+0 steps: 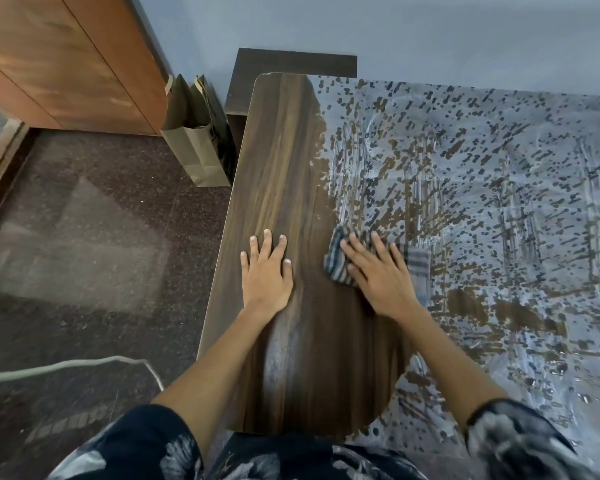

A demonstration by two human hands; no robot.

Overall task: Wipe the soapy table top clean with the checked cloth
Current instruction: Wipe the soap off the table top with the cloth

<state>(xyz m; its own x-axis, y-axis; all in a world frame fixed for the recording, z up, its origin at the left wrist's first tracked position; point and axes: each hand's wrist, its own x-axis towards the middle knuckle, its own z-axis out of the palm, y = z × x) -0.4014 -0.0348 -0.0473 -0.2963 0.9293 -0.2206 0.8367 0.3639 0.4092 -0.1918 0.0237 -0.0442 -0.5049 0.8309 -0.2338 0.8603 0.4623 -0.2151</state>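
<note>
Nearest, dark short sleeves with a pale leaf print, bare forearms reaching forward over the long dark wood-grain table top.

Left hand flat on bare wood, fingers straight and slightly spread, palm down, holding nothing. Around and beyond this hand, a dry, clean strip of brown grain running to the far rounded corner.

Right hand just right of the left, apart from it, palm down, fingers straight and fanned, pressing on the blue-and-white checked cloth. Cloth crumpled under the palm and fingers; a bunched dark-striped edge poking out left of the fingers, a paler striped flap showing right of the knuckles. Cloth lying flat on the table, right on the border between wiped wood and wet film.

Right of and beyond the right hand, pale bluish-white soapy film over most of the surface, streaked with wipe marks and broken by many small brown gaps where wood shows through; a few bigger bare patches just right of the wrist.

Left of the left hand, off the table edge, dark speckled floor with a pale cable curving across. Farther on, brown paper bags standing against the blue-grey wall, beside an orange-brown wooden cabinet.
</note>
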